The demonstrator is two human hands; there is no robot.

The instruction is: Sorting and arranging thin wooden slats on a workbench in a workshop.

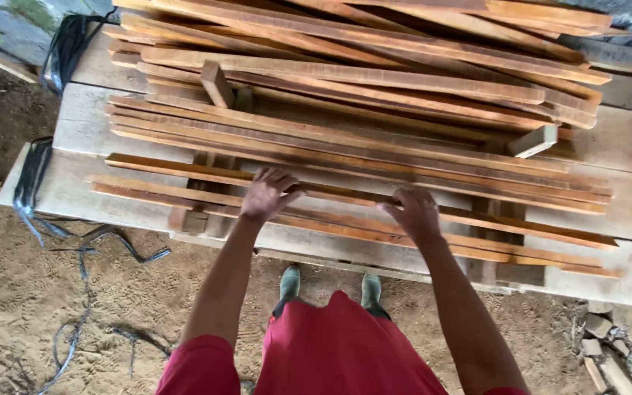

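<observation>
Both hands, loose grip, touching slats

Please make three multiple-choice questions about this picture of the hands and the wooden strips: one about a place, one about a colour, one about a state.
1. Where do the long wooden strips lie?
A. On a platform of pale planks
B. In a metal bin
C. On the sandy ground

2. What colour are the shorts of the person?
A. Blue
B. Red
C. White

3. How is the left hand now?
A. Closed in a fist in the air
B. Holding a hammer
C. Fingers spread, resting on the strips

Answers:
1. A: the strips lie stacked across the pale planks, above the sandy ground.
2. B: red cloth shows at the bottom of the view.
3. C: its fingers lie spread on a strip near the front edge, and the right hand touches the strips beside it.
</observation>
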